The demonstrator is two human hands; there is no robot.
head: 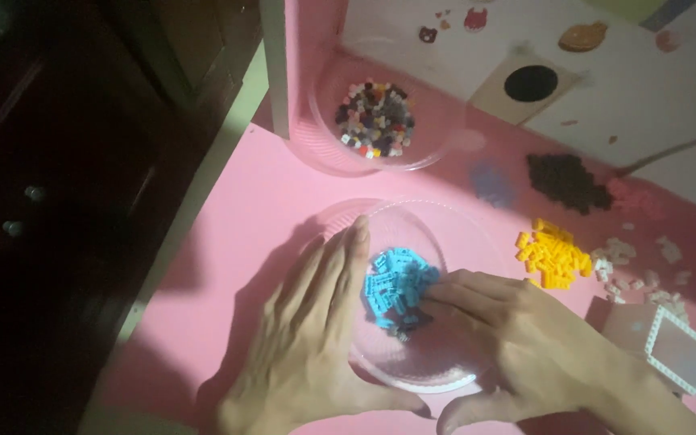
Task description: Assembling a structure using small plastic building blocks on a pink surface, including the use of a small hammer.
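A clear plastic bowl sits on the pink table in front of me, holding a small heap of light blue building bricks. My left hand lies flat across the bowl's left rim, fingers stretched toward the blue heap. My right hand reaches in from the right, its fingertips resting on the blue bricks. Whether it pinches a brick is hidden by the fingers.
A second clear bowl farther back holds mixed coloured bricks. Loose piles lie to the right: dark brown, yellow, and pale white-pink pieces. A pink square piece sits near my right wrist. The table edge runs along the left.
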